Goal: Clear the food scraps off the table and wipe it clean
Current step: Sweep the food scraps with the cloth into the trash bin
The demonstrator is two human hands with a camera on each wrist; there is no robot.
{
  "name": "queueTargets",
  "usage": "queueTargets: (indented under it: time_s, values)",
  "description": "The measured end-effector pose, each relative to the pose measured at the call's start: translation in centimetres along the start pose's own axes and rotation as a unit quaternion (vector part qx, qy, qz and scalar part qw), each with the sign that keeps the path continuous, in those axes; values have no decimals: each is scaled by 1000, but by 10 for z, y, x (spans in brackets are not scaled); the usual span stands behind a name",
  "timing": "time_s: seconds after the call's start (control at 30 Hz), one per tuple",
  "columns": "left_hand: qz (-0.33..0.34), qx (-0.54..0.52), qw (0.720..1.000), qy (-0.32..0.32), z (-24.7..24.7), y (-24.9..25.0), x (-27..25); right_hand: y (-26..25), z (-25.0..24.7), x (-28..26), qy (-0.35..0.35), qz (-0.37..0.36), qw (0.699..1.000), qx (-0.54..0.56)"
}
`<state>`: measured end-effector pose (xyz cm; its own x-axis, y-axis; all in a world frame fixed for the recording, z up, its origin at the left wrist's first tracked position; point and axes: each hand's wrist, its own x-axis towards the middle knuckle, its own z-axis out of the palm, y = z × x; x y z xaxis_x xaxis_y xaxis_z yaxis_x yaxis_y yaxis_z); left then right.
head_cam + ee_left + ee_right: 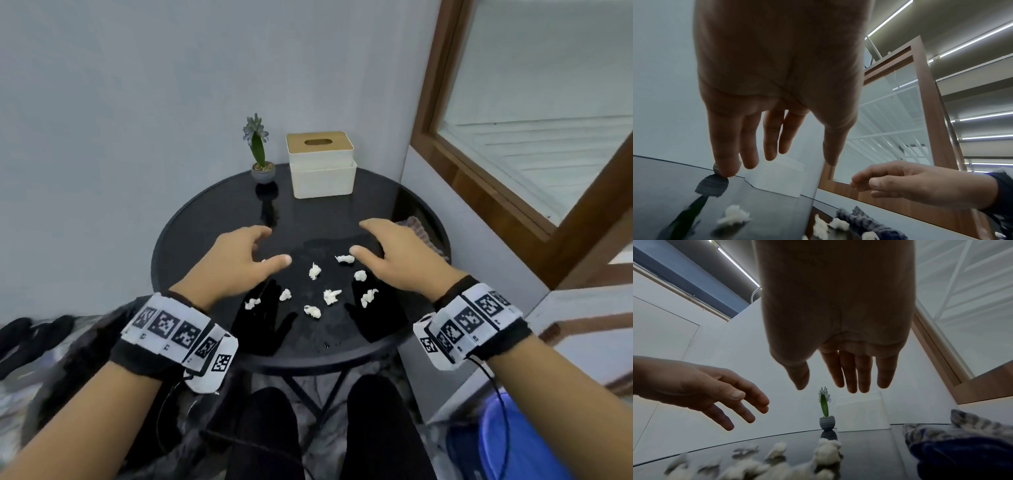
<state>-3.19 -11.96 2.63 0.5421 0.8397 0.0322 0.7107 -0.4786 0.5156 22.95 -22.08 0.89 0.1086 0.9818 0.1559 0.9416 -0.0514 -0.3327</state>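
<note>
Scraps clustered at table centre, between hands. Left hand at 9 o'clock, right hand at 3 o'clock; equally near. Both spread, empty, hovering.

Both forearms reach forward, palms turned down, each wrist wrapped in a black band carrying white blocks printed with square black-and-white markers. The left hand hangs in the air with its 4 fingers loosely spread and slightly bent, the thumb stretched out toward the right. The right hand mirrors it, fingers extended and close together, thumb pointing toward the left. Neither hand holds anything. In the wrist views the left hand's fingers and the right hand's fingers point downward, relaxed and nearly straight. The person's 2 dark-trousered legs show below.
</note>
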Motion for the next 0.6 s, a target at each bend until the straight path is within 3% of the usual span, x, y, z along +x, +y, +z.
queueTargets:
  time_s: [0.27, 0.6]
  values:
    - [16, -36, 998, 40, 28, -13, -61, -4, 18, -43, 10, -5, 1000, 11]
    - [31, -34, 993, 106, 58, -36, -94, 24, 24, -40, 80, 61, 995, 29]
